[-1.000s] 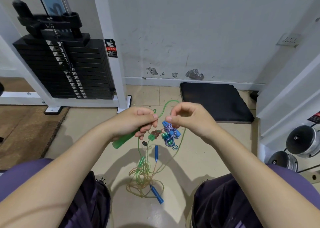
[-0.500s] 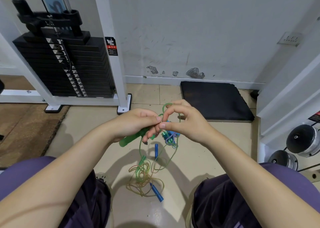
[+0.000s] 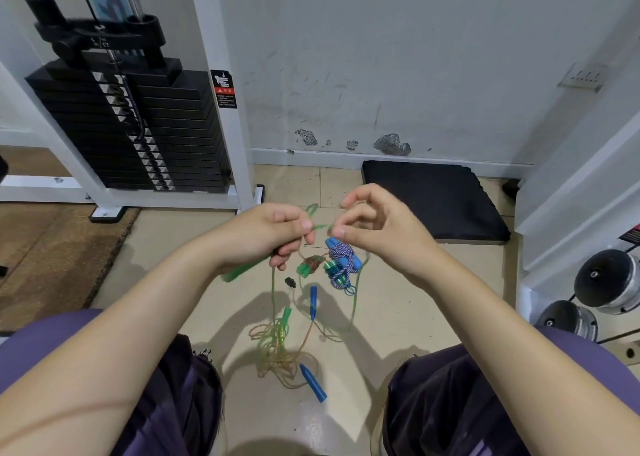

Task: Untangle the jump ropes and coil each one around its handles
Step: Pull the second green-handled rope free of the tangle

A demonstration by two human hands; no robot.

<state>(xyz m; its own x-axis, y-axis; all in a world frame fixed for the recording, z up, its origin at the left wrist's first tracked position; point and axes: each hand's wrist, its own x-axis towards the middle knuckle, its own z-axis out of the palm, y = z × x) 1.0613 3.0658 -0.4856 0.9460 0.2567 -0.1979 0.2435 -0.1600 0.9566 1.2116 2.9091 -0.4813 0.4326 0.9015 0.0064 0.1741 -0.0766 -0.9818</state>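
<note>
My left hand (image 3: 277, 233) grips a green jump rope handle (image 3: 242, 272) that sticks out below the fist, and its fingertips pinch the green rope (image 3: 317, 227). My right hand (image 3: 374, 227) pinches the same green rope a little to the right, with a small loop rising between the two hands. From there the green rope hangs down to a tangle of green and orange rope (image 3: 277, 344) on the floor. Two blue handles (image 3: 313, 381) (image 3: 313, 298) and a second green handle (image 3: 286, 315) lie in that tangle. A coiled blue-and-white rope bundle (image 3: 341, 261) lies just below my right hand.
A small coiled green-and-brown bundle (image 3: 310, 265) lies beside the blue one. A black weight stack (image 3: 138, 133) in a white frame stands at the left, a black mat (image 3: 433, 199) against the wall, dumbbells (image 3: 602, 282) at the right. My knees flank the tangle.
My hands, pressed together half a second ago, have drawn slightly apart, stretching a short length of green rope between them. The tangle on the floor has barely shifted.
</note>
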